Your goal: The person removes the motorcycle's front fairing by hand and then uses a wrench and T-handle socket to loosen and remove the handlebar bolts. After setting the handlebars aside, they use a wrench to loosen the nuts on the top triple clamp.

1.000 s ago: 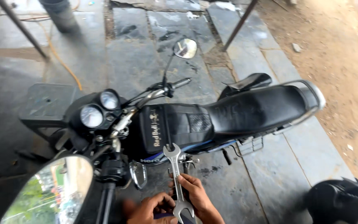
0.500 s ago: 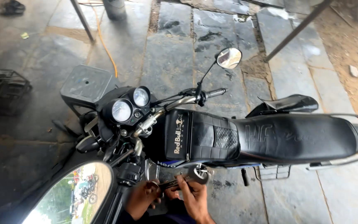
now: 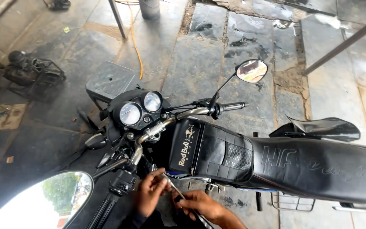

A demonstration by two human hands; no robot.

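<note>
1. The work sits low on the near side of the motorcycle (image 3: pixel 234 157), just under the front of the fuel tank (image 3: pixel 208 148), and looks to be mid-way: both hands are on a slim metal tool (image 3: pixel 178 193) whose upper end points in toward the frame below the tank.
2. The left hand (image 3: pixel 151 195) has its fingers pinched around the tool's upper end, close to the bike; what the tip engages is hidden by the fingers and the shadow.
3. The right hand (image 3: pixel 204 205) is closed on the lower part of the tool, grasping it like a handle; the tool's far end runs out of view at the bottom edge.
4. Nothing loosened or removed shows beside the hands, so how much is done cannot be told; the tank cover, seat and handlebar all sit in place.
5. The tank wears a black quilted, stitched cover with a mesh patch; the seat (image 3: pixel 318 167) is smooth, slightly creased black vinyl.
6. Two round glass-faced gauges (image 3: pixel 140 108) sit behind a chromed handlebar (image 3: pixel 183 114) with a ribbed rubber grip.
7. The floor (image 3: pixel 200 63) is large grey stone slabs, damp and stained, with cracked joints.
</note>
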